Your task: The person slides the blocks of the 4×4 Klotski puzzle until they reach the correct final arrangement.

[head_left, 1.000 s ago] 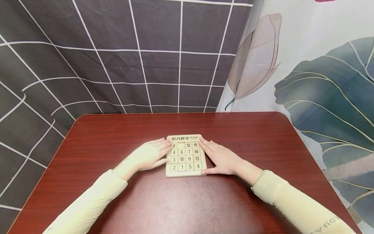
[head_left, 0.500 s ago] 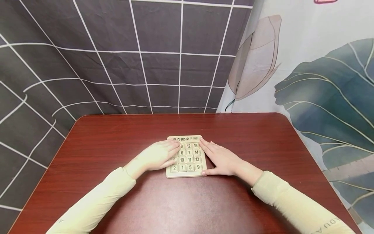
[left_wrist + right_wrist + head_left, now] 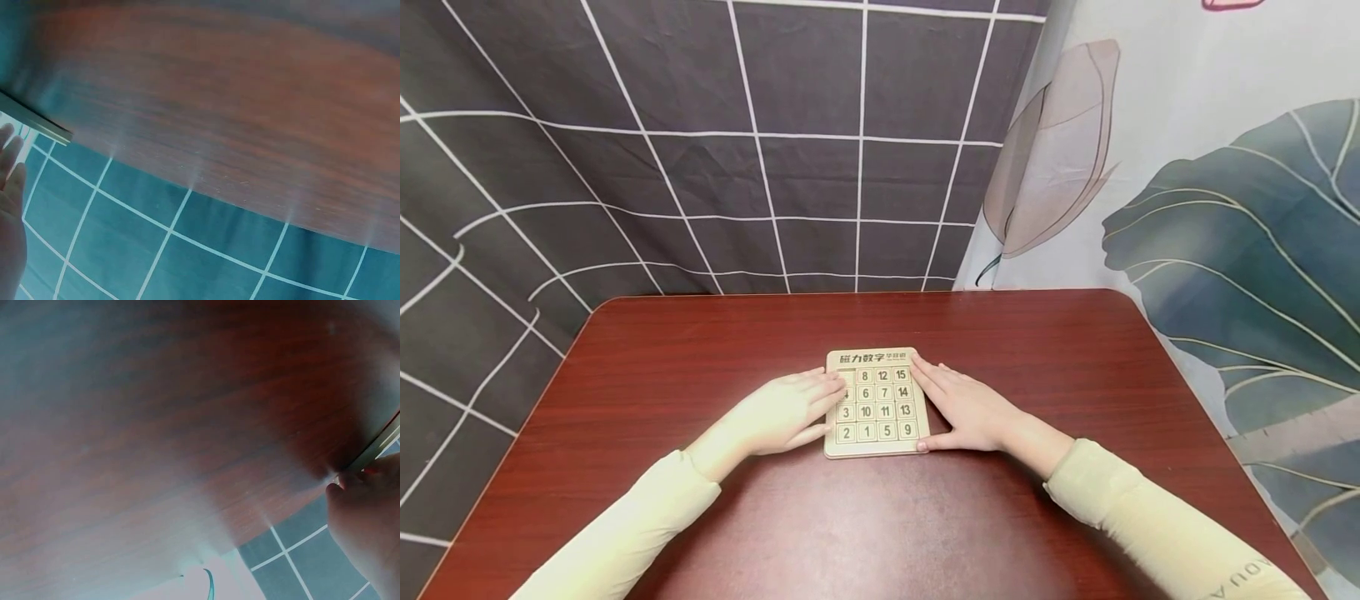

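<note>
A pale number sliding puzzle lies flat on the table, its rows of numbered tiles facing up below a printed title. The blank slot shows at the top left, beside the 8 tile. My left hand reaches in from the left, straight fingertips over the 4 tile, partly covering it, thumb at the board's left edge. Along the right edge lies my right hand, fingers extended toward the upper corner and thumb on the lower corner. Each wrist view catches only the puzzle's side edge and part of a hand.
The reddish-brown table has rounded far corners. Behind it hangs a dark curtain with white grid lines, and a white leaf-patterned curtain is at the right.
The 8 tile slid one place right, moving the blank slot to the top-left corner. My left hand moved right across the board, then back left. My right hand stayed put.
</note>
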The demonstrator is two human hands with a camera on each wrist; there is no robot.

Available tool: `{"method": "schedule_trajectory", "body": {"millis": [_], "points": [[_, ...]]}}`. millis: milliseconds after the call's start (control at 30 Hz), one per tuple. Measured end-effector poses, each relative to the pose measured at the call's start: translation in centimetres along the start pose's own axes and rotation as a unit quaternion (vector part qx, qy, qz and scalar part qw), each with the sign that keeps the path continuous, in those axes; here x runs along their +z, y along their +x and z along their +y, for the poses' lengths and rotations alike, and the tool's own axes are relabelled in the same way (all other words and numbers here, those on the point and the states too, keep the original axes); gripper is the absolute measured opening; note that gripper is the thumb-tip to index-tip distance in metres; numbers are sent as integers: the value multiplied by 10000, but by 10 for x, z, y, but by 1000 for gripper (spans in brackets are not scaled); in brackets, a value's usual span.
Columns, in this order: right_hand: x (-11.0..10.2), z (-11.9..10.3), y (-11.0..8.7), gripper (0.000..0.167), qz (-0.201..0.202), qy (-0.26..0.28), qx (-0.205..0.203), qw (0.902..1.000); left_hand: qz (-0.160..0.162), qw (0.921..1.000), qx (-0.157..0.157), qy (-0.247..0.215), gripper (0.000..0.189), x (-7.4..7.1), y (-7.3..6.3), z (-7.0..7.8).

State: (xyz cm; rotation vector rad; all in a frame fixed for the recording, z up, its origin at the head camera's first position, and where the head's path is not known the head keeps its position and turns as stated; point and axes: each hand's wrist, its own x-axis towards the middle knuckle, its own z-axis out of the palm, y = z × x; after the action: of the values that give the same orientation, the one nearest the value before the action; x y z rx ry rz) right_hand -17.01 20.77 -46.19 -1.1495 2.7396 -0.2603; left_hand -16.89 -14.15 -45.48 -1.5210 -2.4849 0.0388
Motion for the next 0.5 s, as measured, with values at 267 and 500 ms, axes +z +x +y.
{"method": "schedule_trajectory", "body": {"millis": [267, 500], "points": [[0, -1, 0, 116, -7, 12, 10, 10000, -83, 10000, -14, -36, 57, 0, -5, 3], [1, 0, 0, 115, -12, 36, 35, 10000, -221, 9995, -228, -78, 56, 4, 4, -8]]}}
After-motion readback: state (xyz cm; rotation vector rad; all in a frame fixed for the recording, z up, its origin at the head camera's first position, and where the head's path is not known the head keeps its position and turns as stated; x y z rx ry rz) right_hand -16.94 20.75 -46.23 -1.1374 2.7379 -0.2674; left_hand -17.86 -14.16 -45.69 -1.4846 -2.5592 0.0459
